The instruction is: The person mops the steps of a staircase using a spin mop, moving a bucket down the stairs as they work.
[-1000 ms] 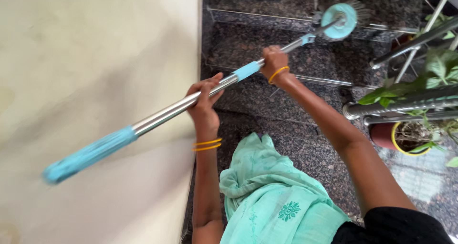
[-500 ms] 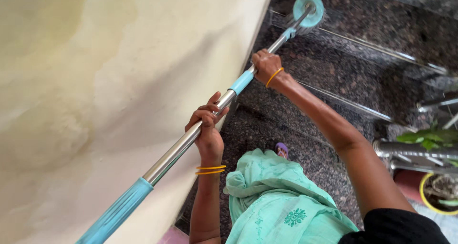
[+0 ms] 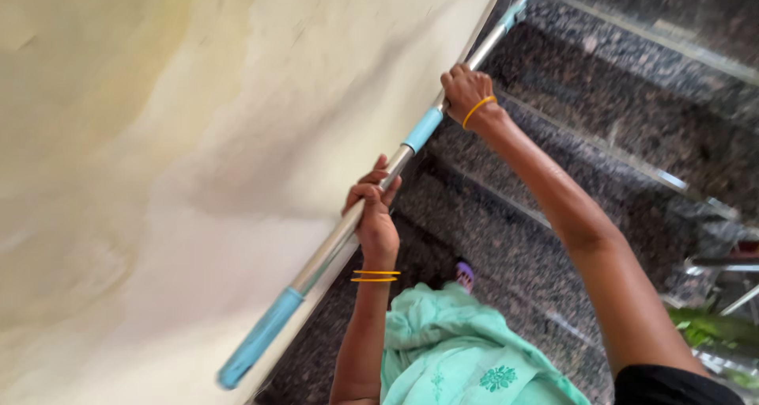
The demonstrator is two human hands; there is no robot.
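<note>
Mopping stone stairs, mid-stroke by my reading. Left hand (image 3: 373,215) clamped on long steel mop pole with blue grips (image 3: 395,168); right hand (image 3: 466,92) clamped farther up. Pole runs along cream wall (image 3: 198,136), head at top edge above dark speckled granite steps (image 3: 553,183). Next: keep both grips firm, steer pole off wall.

The pole (image 3: 371,203) runs along the wall (image 3: 158,176), which lies left of the stairs (image 3: 601,112)

No packages, labels, signs or screens anywhere in view, from twelve o'clock round to six and back.
</note>
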